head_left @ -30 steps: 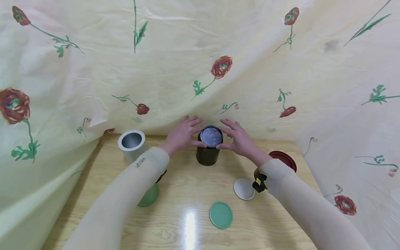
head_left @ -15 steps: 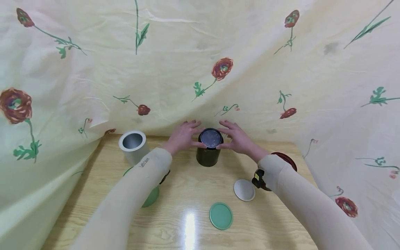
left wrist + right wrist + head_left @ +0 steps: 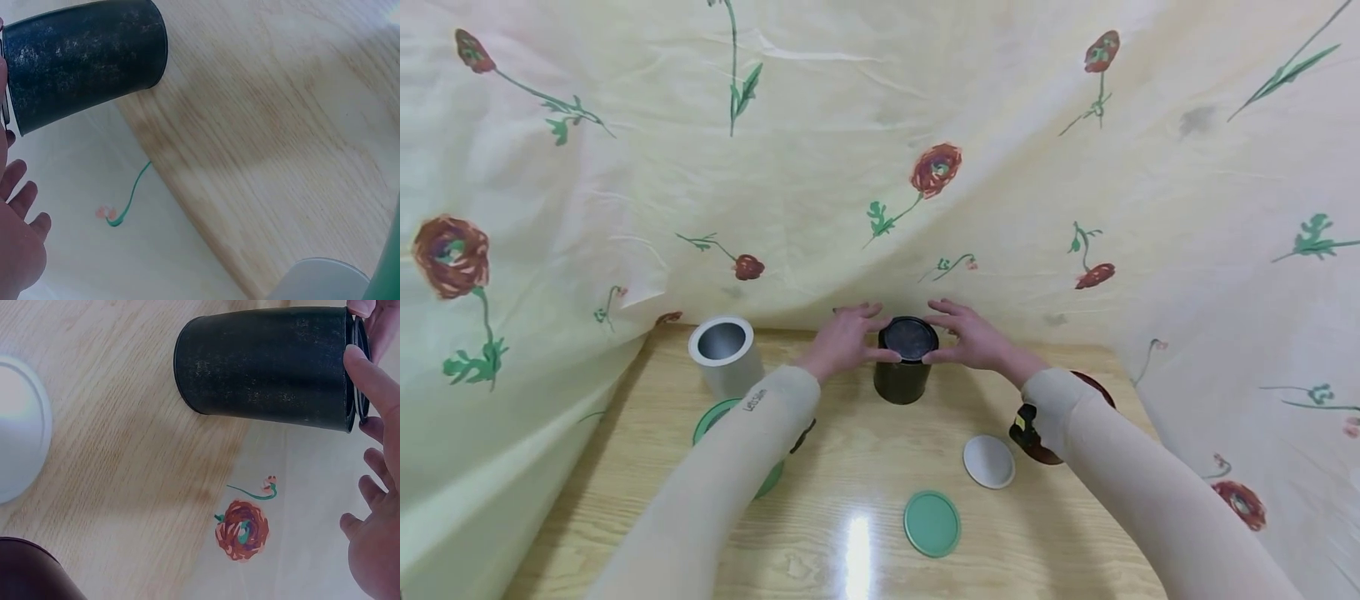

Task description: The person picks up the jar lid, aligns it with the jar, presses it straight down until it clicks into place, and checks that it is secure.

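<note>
A dark, scuffed canister (image 3: 901, 385) stands upright on the wooden table near its back edge. On its mouth sits a round black lid (image 3: 910, 337); in the right wrist view a thin gap shows between the lid's edge (image 3: 360, 375) and the canister's rim. My left hand (image 3: 847, 340) holds the lid's left side, thumb at the front and fingers spread behind. From the right, my right hand (image 3: 973, 340) holds the opposite side the same way, its thumb (image 3: 369, 372) on the lid's edge. The two thumb tips nearly meet at the front.
At left stand a white canister (image 3: 735, 371) with an open mouth and a green one (image 3: 703, 423), partly behind my left sleeve. A green lid (image 3: 932, 523) and a white lid (image 3: 988, 461) lie in front. My right sleeve overlaps a dark red container (image 3: 31, 575). Flowered cloth (image 3: 820, 167) hangs behind.
Both hands have come down slightly with the black lid, which now looks darker and closer to the canister's rim. The whole head view has shifted a little.
</note>
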Action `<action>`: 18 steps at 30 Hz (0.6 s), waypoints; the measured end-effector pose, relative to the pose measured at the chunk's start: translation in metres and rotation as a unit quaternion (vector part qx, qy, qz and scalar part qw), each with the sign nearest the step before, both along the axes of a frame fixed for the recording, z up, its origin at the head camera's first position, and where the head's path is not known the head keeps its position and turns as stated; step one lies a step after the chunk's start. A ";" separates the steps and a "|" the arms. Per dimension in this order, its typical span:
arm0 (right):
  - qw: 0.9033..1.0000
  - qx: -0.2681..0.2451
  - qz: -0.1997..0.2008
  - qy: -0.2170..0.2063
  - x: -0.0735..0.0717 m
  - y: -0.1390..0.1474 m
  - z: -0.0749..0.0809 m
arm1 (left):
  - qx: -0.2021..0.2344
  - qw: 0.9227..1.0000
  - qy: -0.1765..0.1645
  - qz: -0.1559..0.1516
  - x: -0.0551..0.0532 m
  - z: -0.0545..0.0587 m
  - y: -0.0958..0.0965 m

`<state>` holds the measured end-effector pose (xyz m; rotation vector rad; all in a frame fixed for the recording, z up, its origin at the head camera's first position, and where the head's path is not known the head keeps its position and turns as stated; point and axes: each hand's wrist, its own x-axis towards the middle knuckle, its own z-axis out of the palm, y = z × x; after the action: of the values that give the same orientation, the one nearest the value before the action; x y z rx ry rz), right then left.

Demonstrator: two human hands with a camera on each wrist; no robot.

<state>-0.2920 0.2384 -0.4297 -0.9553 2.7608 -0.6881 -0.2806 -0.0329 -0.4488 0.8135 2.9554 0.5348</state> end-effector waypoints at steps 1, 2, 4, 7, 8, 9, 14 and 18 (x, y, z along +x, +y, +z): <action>1.000 0.001 0.000 -0.008 0.000 0.000 0.000 | 0.003 1.000 -0.004 0.002 0.001 0.000 0.000; 1.000 0.001 0.001 -0.013 -0.001 0.000 0.001 | 0.007 1.000 -0.006 0.004 0.001 -0.001 0.001; 1.000 0.001 0.002 -0.026 -0.001 -0.001 0.001 | 0.014 1.000 -0.008 0.009 0.003 -0.001 0.001; 0.999 -0.001 0.001 -0.043 -0.003 -0.001 0.001 | 0.025 1.000 -0.014 0.013 0.005 -0.004 0.001; 0.999 -0.001 0.001 -0.046 -0.004 -0.001 0.001 | 0.028 0.999 -0.016 0.013 0.006 -0.005 0.001; 0.999 -0.001 0.001 -0.049 -0.004 -0.001 0.001 | 0.031 0.999 -0.020 0.015 0.007 -0.005 0.001; 0.999 0.003 0.004 -0.052 -0.007 0.001 -0.001 | 0.026 0.998 -0.042 0.033 0.009 -0.005 0.003; 0.998 0.012 0.003 -0.056 -0.008 0.001 0.000 | 0.002 0.999 -0.028 0.034 0.009 -0.004 0.004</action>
<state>-0.2998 0.2397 -0.4298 -0.8901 2.6619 -0.6844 -0.2720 -0.0289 -0.4529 0.6889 2.9398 0.5569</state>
